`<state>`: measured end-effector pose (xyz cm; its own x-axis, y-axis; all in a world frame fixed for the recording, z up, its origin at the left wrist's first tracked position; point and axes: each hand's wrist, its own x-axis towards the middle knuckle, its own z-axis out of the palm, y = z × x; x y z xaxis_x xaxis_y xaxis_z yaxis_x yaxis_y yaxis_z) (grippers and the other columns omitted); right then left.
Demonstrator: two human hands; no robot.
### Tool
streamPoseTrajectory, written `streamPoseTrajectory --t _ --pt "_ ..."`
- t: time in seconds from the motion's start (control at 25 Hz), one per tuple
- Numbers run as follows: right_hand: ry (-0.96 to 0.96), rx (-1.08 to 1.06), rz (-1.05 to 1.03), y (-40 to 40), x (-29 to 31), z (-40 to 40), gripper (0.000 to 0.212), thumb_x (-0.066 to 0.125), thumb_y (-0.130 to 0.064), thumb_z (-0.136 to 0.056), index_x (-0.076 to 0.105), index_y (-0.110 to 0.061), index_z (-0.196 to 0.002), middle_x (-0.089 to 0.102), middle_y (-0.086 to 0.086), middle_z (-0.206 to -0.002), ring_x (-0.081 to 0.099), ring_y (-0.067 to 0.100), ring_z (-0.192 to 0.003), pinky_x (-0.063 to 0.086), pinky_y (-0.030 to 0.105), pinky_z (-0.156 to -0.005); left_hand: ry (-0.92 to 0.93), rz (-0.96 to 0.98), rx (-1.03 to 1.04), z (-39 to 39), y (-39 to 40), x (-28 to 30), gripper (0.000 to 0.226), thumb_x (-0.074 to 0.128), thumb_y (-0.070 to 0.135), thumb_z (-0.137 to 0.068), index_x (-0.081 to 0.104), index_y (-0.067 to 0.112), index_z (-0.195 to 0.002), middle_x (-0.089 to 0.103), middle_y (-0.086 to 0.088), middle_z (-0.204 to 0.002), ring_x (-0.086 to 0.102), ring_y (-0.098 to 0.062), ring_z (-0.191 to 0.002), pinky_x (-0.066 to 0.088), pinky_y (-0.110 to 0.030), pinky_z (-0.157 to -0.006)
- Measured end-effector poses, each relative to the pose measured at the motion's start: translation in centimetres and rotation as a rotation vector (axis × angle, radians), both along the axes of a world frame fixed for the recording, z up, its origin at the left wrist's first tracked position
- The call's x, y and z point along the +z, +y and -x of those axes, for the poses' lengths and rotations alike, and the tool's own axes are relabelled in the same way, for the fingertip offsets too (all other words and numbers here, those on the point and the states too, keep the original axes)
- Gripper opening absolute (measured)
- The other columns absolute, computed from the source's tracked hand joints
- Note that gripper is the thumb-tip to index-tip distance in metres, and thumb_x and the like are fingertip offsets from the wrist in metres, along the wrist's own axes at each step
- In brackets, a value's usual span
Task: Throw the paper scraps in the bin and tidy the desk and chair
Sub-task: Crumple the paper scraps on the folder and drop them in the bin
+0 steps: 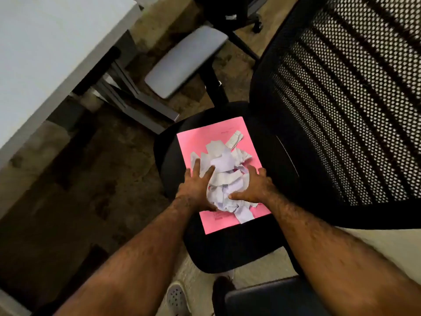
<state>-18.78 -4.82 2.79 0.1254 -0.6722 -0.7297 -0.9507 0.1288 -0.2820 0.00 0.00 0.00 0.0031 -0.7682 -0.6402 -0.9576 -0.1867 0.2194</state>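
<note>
A heap of white paper scraps (224, 169) lies on a pink sheet (193, 140) on the black seat (227, 252) of an office chair. My left hand (197, 187) presses the heap's left side with fingers spread. My right hand (255, 188) cups the right side, thumb tucked into the scraps. Both hands squeeze the pile between them. One loose scrap (235, 137) sits apart near the far end of the pink sheet.
The chair's black mesh back (353, 106) rises at the right, its grey armrest (184, 62) at the upper middle. A white desk (45, 53) fills the upper left with its grey legs below. Another chair's base (239, 17) stands at the top. No bin is in view.
</note>
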Motion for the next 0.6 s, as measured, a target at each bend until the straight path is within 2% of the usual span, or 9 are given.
streamPoseTrajectory --t 0.24,0.36,0.44,0.6 --pt "-0.041 -0.072 0.018 0.0 -3.6 -0.4 0.103 0.080 -0.058 -0.061 0.025 -0.030 -0.144 0.031 0.012 -0.141 0.043 0.035 -0.127 0.049 0.044 -0.093 -0.018 -0.003 -0.004 0.0 -2.1 -2.0 0.130 0.087 0.051 -0.052 -0.001 0.045 -0.148 -0.024 -0.003 -0.159 0.014 -0.039 -0.144 0.043 -0.054 -0.105" --pt "-0.108 -0.108 0.050 -0.1 -4.4 -0.5 0.096 0.080 -0.053 -0.063 0.028 -0.034 -0.141 0.035 0.011 -0.137 0.046 0.034 -0.123 0.050 0.045 -0.093 -0.018 0.030 0.008 0.4 -2.7 -2.4 0.118 0.085 0.045 -0.059 0.009 0.039 -0.150 0.001 -0.010 -0.160 0.024 -0.038 -0.139 0.043 -0.049 -0.105" --pt "-0.140 -0.119 0.054 -0.4 -4.9 -0.7 0.093 0.081 -0.048 -0.066 0.029 -0.034 -0.141 0.037 0.012 -0.135 0.048 0.035 -0.122 0.050 0.043 -0.093 0.019 0.078 0.016 0.9 -3.0 -2.3 0.105 0.082 0.040 -0.066 0.019 0.032 -0.149 0.021 -0.015 -0.151 0.038 -0.036 -0.129 0.047 -0.044 -0.101" --pt "-0.194 -0.172 0.046 -0.9 -5.0 -1.0 0.082 0.081 -0.044 -0.068 0.041 -0.025 -0.138 0.046 0.012 -0.131 0.053 0.033 -0.116 0.047 0.035 -0.090 0.139 0.111 0.112 1.9 -3.2 -2.4 0.077 0.077 0.031 -0.076 0.039 0.025 -0.142 0.039 -0.011 -0.135 0.054 -0.030 -0.112 0.050 -0.035 -0.093"
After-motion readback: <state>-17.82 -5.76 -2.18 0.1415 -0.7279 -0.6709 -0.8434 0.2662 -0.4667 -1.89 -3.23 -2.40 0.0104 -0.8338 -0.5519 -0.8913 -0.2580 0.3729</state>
